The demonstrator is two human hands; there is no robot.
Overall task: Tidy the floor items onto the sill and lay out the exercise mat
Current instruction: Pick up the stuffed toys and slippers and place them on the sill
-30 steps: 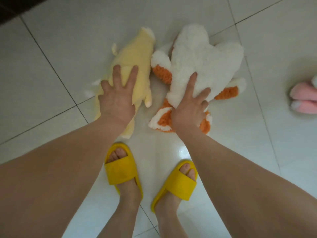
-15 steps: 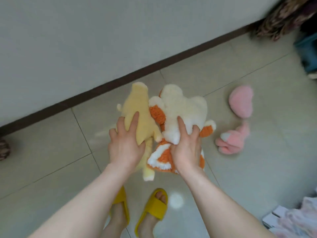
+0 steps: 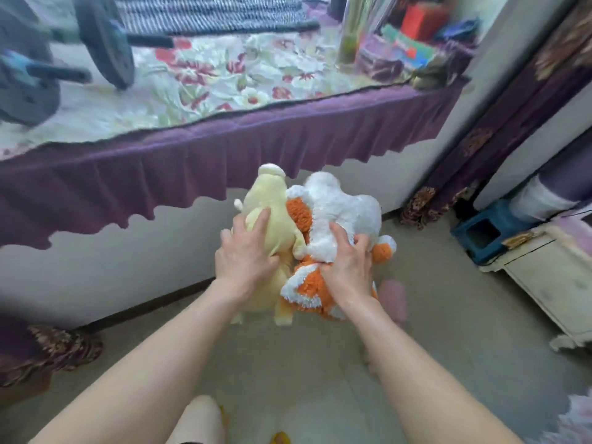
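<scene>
**Head view: two soft toys held up near the sill**

Her left hand squeezes the yellow toy. Her right hand squeezes the white and orange toy. Both toys are in the air, touching each other, just below the sill with its flowery cover. I think a toy could slip, because each hand grabs only a bit of fluff. Dark weights already sit on the sill, so a toy could bump them.

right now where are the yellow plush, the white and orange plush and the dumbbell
yellow plush (image 3: 272, 206), head view, on its upper body above the left hand
white and orange plush (image 3: 339, 206), head view, on its white fluffy part
dumbbell (image 3: 105, 40), head view, on the dark weight plate on the sill
</scene>
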